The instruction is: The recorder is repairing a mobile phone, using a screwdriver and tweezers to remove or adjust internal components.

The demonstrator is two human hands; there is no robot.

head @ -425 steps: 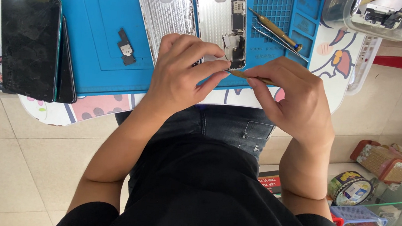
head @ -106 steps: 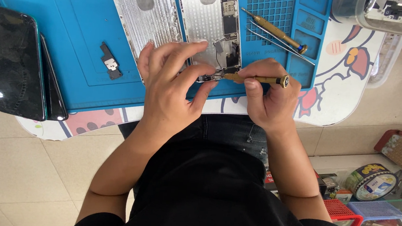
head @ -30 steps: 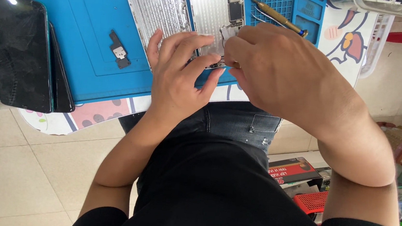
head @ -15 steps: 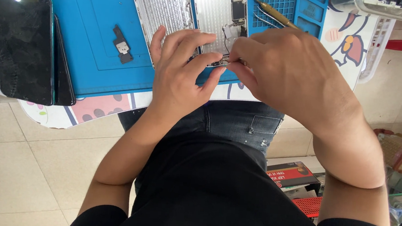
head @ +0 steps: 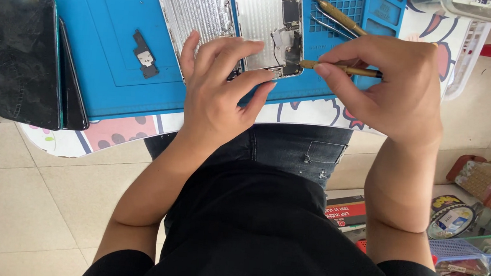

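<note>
The opened silver phone housing (head: 267, 24) lies at the near edge of the blue rubber work mat (head: 88, 35) on the bench, with bare mat to its left. The left hand (head: 219, 94) presses spread fingers on its near end. The right hand (head: 392, 88), just right, pinches a brass-handled screwdriver (head: 340, 69), tip at the housing's near corner. Two dark phones (head: 25, 50) lie far left.

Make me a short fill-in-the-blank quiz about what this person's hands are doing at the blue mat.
1. The right hand holds a gold-coloured ____ whose tip meets the opened phone.
2. The left hand rests on the phone, which lies on a ____ mat.
3. At the mat's left edge lie two dark ____ with black screens.
4. A small black part lies on the mat to the ____ of the left hand in the picture.

Missing words: screwdriver; blue; phones; left
</note>
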